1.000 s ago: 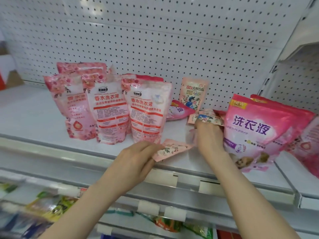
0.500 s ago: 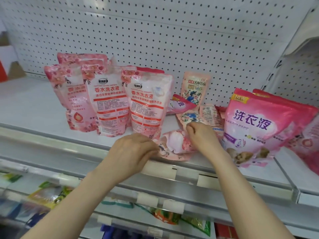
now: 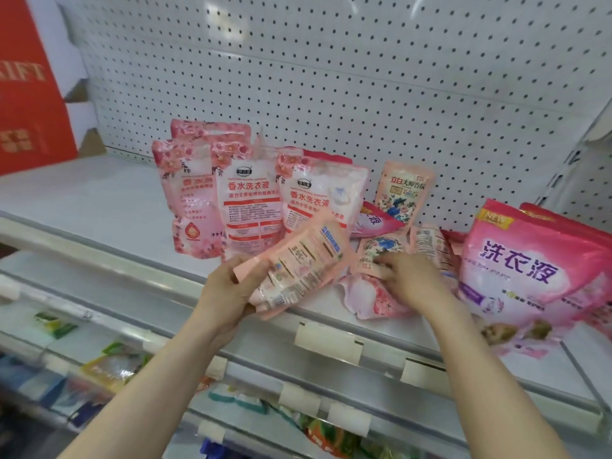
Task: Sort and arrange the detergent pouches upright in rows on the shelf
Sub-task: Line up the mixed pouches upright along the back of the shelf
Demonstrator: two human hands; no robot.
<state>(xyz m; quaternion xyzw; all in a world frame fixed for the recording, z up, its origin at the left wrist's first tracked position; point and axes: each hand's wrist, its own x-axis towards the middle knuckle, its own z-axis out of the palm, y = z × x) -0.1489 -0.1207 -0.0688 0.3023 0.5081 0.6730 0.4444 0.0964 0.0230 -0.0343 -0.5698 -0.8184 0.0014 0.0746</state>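
Observation:
My left hand [image 3: 228, 293] grips a small peach pouch [image 3: 301, 266], lifted and tilted with its printed back toward me, above the shelf's front edge. My right hand [image 3: 410, 279] presses down on a flat small floral pouch [image 3: 377, 253] amid a pile of lying small pouches [image 3: 427, 243]. A pale pink pouch [image 3: 367, 296] lies under that hand. Behind, three large pink-and-white pouches [image 3: 248, 207] stand upright in a cluster. One small floral pouch [image 3: 402, 193] leans upright against the pegboard. A big pink pouch [image 3: 526, 270] stands at the right.
The white shelf [image 3: 99, 207] has bare room at the left. A pegboard back wall [image 3: 331, 94] rises behind. A red carton [image 3: 26, 94] stands at the far left. Price-tag holders [image 3: 328, 339] line the front rail. A lower shelf holds other packets [image 3: 112, 362].
My left hand has picked up a small peach pouch and raised it off the shelf. My right hand has slid down onto the flat floral pouch. The view has shifted right.

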